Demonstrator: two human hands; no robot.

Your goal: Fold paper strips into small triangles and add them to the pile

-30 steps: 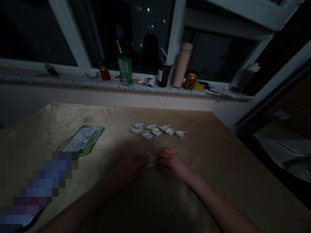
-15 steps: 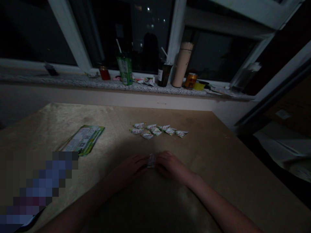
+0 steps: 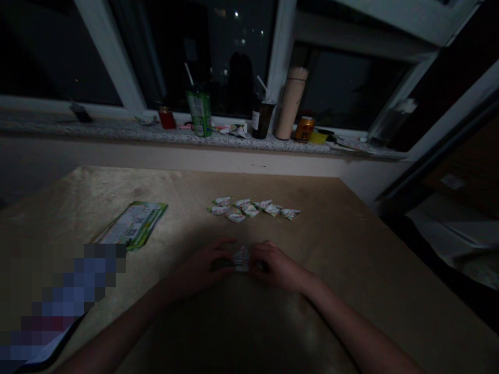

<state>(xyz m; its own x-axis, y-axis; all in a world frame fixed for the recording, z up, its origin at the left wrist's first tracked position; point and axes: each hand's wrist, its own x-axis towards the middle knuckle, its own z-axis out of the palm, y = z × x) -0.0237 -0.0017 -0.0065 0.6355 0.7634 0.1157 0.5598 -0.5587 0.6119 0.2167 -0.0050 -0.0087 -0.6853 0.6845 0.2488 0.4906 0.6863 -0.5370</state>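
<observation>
Folding-size paper bit, two hands, one dim table

Head view: a small printed piece of paper [image 3: 241,259] sits on the table [image 3: 331,228], right between the hands. The left hand [image 3: 200,267] is spread, thumb and forefinger apart by the piece's left edge. The right hand [image 3: 277,266] looks like it's pinching the right edge, pretty dark though. Just beyond lies a cluster of little folded packets [image 3: 251,210], with green printed wrappers [image 3: 144,223] off to the left.

Dim interior: soft sheen on the left of the table [image 3: 113,188], deep shadow across its near middle; lower-left corner pixelated.
</observation>
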